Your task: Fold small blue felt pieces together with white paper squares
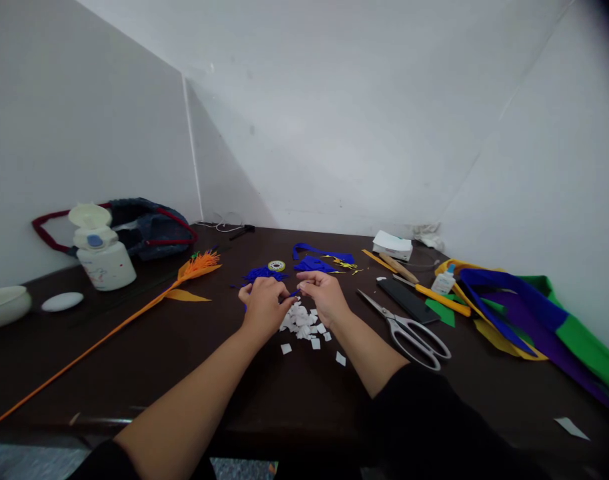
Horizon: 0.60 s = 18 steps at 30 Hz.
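The fingertips of both hands meet over a small blue piece (294, 294), pinched between them just above the table (194, 373). The left hand (262, 307) is curled with its fingers closed on one end; the right hand (324, 297) grasps the other end, so both are holding the same scrap.

Directly under the hands lies a heap of white bits (302, 323), with a few strays scattered toward the person, which looks like backing already peeled or cut away. Just beyond the hands sit more blue pieces (264, 273) and a tape roll (276, 265), suggesting several parts are prepared and more remain to be worked.

To the left, an orange flower (199, 265) on a long stem appears finished. To the right lie scissors (409, 330), a glue bottle (443, 280) and coloured sheets (529, 313), largely uncut. The blue work seems to be in its middle stage.
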### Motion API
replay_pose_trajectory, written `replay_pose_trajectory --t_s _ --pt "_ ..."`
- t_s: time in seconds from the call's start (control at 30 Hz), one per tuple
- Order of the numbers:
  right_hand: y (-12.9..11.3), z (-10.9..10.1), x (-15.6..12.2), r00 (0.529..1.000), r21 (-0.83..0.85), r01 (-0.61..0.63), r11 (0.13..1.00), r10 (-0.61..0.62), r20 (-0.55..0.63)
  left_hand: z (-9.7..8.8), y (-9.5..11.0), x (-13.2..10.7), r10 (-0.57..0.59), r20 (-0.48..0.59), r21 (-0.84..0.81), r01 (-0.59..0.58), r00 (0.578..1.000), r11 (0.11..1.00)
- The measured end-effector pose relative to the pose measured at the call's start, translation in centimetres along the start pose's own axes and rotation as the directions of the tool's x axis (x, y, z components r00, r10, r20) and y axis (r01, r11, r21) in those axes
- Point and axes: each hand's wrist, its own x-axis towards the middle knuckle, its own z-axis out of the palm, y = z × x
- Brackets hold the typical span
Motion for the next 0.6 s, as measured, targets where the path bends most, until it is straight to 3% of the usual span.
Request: replay_pose_trajectory --t_s 0.2,0.33,0.43,0.5,0.6 --pt "-0.08 -0.21 0.04 0.996 -0.253 0.074 0.965 -0.083 -0.023 0.17 -0.07 -0.02 0.029 0.013 -0.041 -0.029 0.999 0.999" --pt "0.08 -0.37 0.28 0.997 -0.223 0.059 0.973 -0.07 -0.042 0.02 0.0 -0.02 0.014 0.026 -0.069 -0.013 1.0 0.998" --pt "0.0 -0.7 0.51 0.992 -0.111 0.036 0.993 -0.049 -0.119 -0.14 0.0 0.12 -0.041 0.045 -0.172 0.048 0.998 0.984" --pt "-0.21 -0.89 0.52 0.994 0.005 -0.027 1.0 0.027 -0.102 -0.1 -0.1 0.25 -0.1 0.088 -0.337 0.124 0.991 0.933" --pt "-0.59 -0.78 0.1 0.986 0.106 -0.142 0.984 0.131 0.106 0.18 -0.33 0.34 -0.155 0.203 -0.614 0.249 0.967 0.749"
